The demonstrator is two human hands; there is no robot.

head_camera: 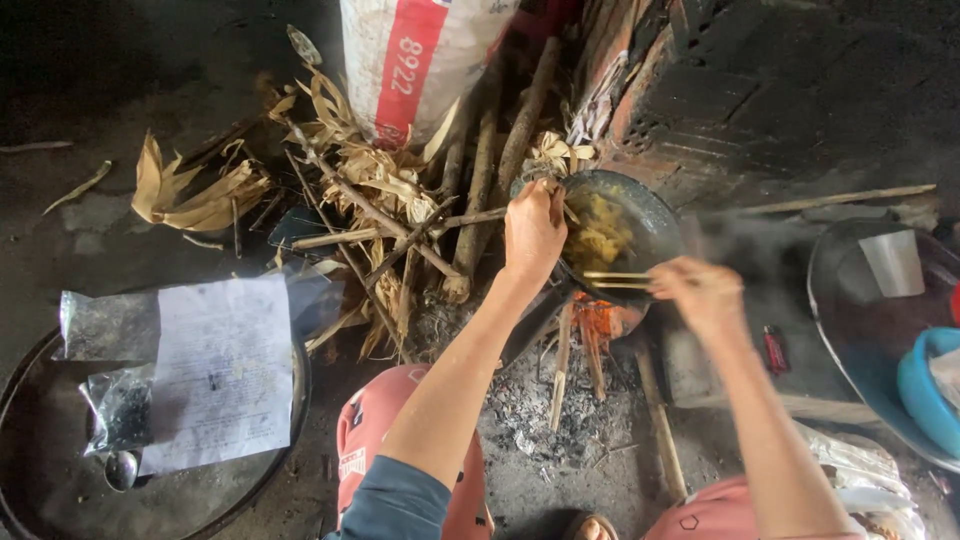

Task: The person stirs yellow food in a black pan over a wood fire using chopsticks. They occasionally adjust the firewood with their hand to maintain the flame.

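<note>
A small dark pan [655,215] of yellow food [600,232] sits over a fire of burning sticks [592,330] on the ground. My left hand [532,232] grips the pan's near-left rim. My right hand [698,290] holds a pair of chopsticks [615,280] whose tips reach into the food from the right. Smoke drifts to the right of the pan.
Dry husks and sticks [370,200] lie left of the fire by a white and red sack [410,60]. A round dark tray [60,490] at lower left carries a sheet of paper [225,370], plastic bags and a spoon [122,468]. A blue bowl [925,385] rests in a basin at right. Brick wall [740,90] behind.
</note>
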